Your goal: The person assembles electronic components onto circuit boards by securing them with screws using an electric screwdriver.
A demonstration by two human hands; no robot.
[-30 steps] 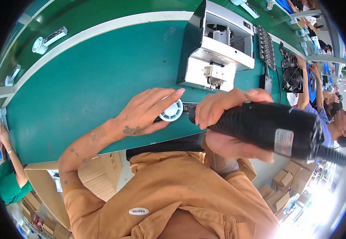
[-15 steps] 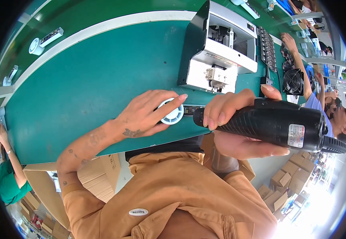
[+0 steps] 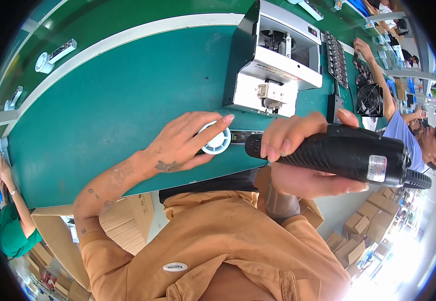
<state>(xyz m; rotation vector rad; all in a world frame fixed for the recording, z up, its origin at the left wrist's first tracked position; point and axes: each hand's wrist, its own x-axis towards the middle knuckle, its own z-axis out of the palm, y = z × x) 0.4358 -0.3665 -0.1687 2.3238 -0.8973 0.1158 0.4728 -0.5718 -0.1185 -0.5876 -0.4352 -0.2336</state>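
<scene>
My left hand (image 3: 175,138) closes around a white round part (image 3: 217,142) with a spoked rim, thumb and fingers on either side of it, low over the green bench. From the right side of this part runs a narrow dark circuit board strip (image 3: 244,137) in a light housing. In my right hand (image 3: 298,131) is a black power screwdriver (image 3: 338,156), lying nearly level with its nose pointing left. That nose overlaps the right end of the strip in this view. Whether its tip touches the strip I cannot tell.
Beyond my right hand stands a silver and black open-fronted machine (image 3: 235,90). A row of circuit boards (image 3: 336,60) and a black fan (image 3: 370,100) lie to its right. Co-workers sit at both sides. Similar white units (image 3: 42,62) rest past the pale bench rail (image 3: 127,36).
The screwdriver has tilted slightly and its nose has shifted a little to the right with my right hand. My left hand stays around the white part.
</scene>
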